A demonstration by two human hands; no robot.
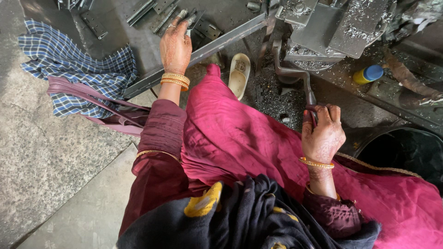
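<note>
Draped across the lap nearest the camera, a black scarf with yellow patches (217, 216) is lying over a magenta garment (240, 138) that is spreading toward the machine. The right hand (323, 131) is closing around the handle end of a curved metal lever (295, 76) that is rising to a press machine (332, 27) coated in metal shavings. The left hand (175, 46) is reaching forward, fingers curling down onto small flat metal pieces (187, 20) lying on the dark surface (138, 41), apparently pinching one, though the grip itself is hard to make out.

Loose cloth seems the main risk: the magenta fabric is hanging close to the lever's sweep and could catch if the lever is swinging down. The gold bangles (175, 80) could snag on the angled steel bar (203, 50) running just under the wrist, and the sharp pieces and shavings could cut bare fingers.

Room is looking tight on the right, where a black bin (406, 152) is sitting near the elbow. A blue-capped yellow bottle (368, 74) is lying beyond the lever. To the left, a checked cloth (74, 69) and pink bag straps (92, 99) are crowding the stone floor (41, 161), which is opening wider farther out.
</note>
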